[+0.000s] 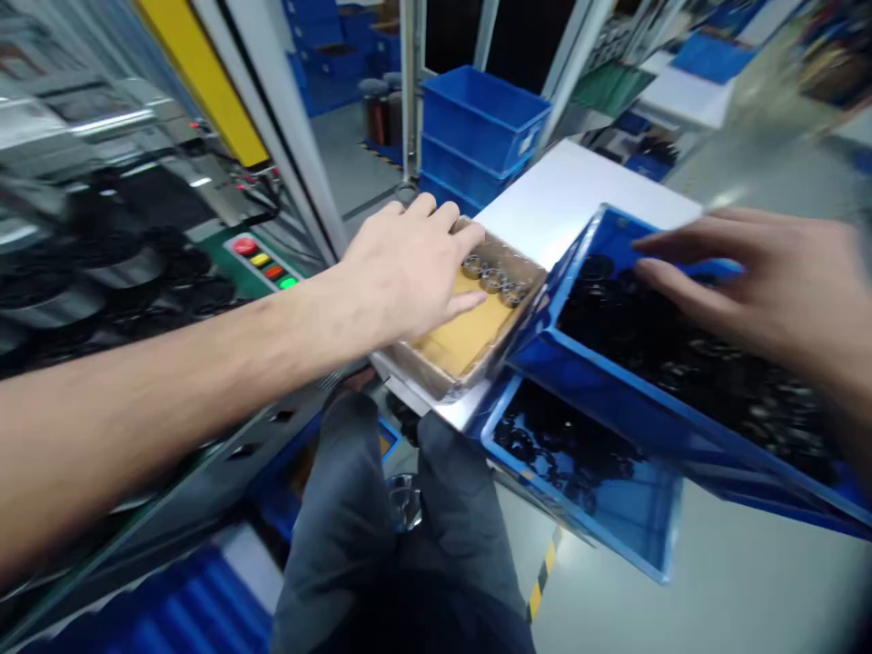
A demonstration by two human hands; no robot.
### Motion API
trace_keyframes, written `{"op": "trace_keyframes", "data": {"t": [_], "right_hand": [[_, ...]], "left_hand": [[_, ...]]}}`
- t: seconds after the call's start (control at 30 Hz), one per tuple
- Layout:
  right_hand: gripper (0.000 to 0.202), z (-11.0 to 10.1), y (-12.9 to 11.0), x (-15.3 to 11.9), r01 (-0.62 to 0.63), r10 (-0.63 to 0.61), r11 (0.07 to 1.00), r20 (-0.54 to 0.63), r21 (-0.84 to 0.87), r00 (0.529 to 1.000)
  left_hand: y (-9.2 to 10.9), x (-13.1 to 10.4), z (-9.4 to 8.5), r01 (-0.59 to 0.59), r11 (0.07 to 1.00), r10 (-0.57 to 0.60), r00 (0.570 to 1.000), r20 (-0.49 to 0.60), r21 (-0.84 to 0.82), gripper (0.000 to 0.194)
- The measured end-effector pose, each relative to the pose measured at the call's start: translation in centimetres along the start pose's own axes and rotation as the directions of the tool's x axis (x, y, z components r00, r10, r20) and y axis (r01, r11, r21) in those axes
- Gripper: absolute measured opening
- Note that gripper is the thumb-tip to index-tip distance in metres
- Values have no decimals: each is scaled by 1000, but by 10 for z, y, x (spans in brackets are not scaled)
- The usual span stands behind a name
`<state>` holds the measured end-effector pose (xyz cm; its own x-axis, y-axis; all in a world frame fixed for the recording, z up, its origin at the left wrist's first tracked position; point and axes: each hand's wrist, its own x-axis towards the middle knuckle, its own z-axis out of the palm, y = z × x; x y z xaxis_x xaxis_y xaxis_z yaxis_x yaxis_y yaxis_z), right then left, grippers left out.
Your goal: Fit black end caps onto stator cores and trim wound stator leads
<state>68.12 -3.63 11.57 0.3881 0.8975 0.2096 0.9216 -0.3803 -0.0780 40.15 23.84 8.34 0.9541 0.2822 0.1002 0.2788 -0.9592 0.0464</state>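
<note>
My left hand [412,259] reaches over a small cardboard box [460,386] on a white table. Its fingers are spread with the thumb apart, and nothing shows in its grasp; whether it touches the box I cannot tell. Inside the box, several round metal parts [493,280] stand in a row by the far right wall, on a yellow-brown sheet [453,331]. My right hand [769,272] hovers over a blue bin [599,363] filled with small dark parts [668,363]. Thumb and fingers there are apart, with nothing visible between them.
A second blue bin [586,518] with dark parts sits lower, under the first. Stacked blue crates [480,123] stand behind the white table [569,186]. To the left, a machine carries a button panel [262,263] beside an upright metal post [286,118].
</note>
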Motion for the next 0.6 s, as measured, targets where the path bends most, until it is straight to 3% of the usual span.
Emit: {"op": "trace_keyframes", "data": {"t": [0.07, 0.13, 0.23, 0.3, 0.4, 0.53, 0.6], "right_hand": [[63, 14, 9, 34, -17, 27, 993, 81, -118, 996], [65, 41, 18, 52, 2, 27, 988, 186, -156, 982], [60, 83, 29, 54, 81, -43, 989, 276, -127, 960], [51, 101, 35, 49, 109, -77, 989, 287, -96, 955], [45, 108, 48, 45, 117, -82, 987, 291, -106, 953], [53, 97, 57, 51, 121, -57, 977, 335, -174, 941], [58, 91, 55, 53, 69, -13, 982, 304, -174, 953]], "left_hand": [[11, 65, 18, 142, 989, -137, 986, 96, -42, 71], [16, 118, 47, 293, 953, -272, 941, 202, -81, 63], [9, 171, 100, 395, 912, -348, 888, 300, -111, 61], [0, 190, 134, 456, 884, -401, 851, 340, -99, 65], [-10, 208, 170, 537, 840, -483, 803, 349, -73, 72], [-16, 229, 191, 593, 799, -539, 777, 325, -95, 72], [-20, 238, 196, 625, 769, -558, 758, 338, -133, 63]]}}
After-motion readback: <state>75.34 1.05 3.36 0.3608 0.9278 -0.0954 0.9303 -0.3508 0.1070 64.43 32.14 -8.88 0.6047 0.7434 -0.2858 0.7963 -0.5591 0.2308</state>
